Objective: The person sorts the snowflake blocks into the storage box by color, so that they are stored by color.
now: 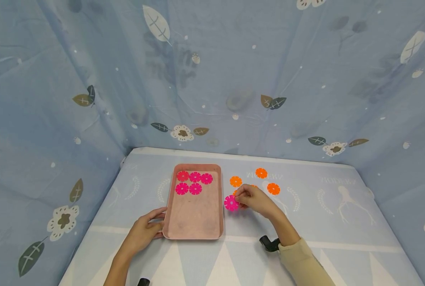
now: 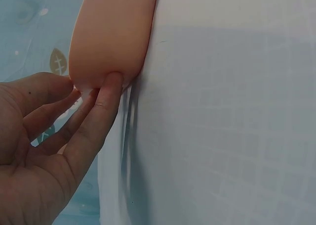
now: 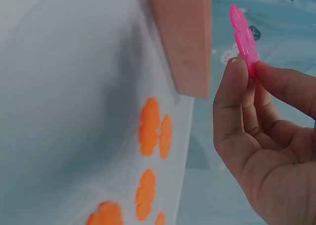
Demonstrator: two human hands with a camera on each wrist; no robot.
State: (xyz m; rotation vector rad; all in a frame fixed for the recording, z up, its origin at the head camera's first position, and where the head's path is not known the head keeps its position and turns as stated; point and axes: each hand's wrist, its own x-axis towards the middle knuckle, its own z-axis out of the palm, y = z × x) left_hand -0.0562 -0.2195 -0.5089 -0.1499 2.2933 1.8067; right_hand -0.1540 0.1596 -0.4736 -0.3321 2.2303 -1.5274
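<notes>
A pink snowflake disc [image 1: 231, 203] is pinched between the thumb and fingers of my right hand [image 1: 256, 200], just right of the tray. The right wrist view shows the raised disc [image 3: 245, 39] edge-on at the fingertips. My left hand [image 1: 142, 231] holds the lower left side of the pink tray [image 1: 194, 218]. In the left wrist view, one fingertip [image 2: 114, 79] presses the tray's outer wall [image 2: 116, 34] while other fingers reach around its edge. Several pink discs [image 1: 195, 188] lie in two rows at the tray's far end.
Several orange snowflake discs [image 1: 273, 188] lie on the table right of the tray, some partly hidden by my right hand. The light patterned tablecloth [image 1: 341, 222] reaches back to a blue printed curtain [image 1: 212, 79], which also hangs along both sides.
</notes>
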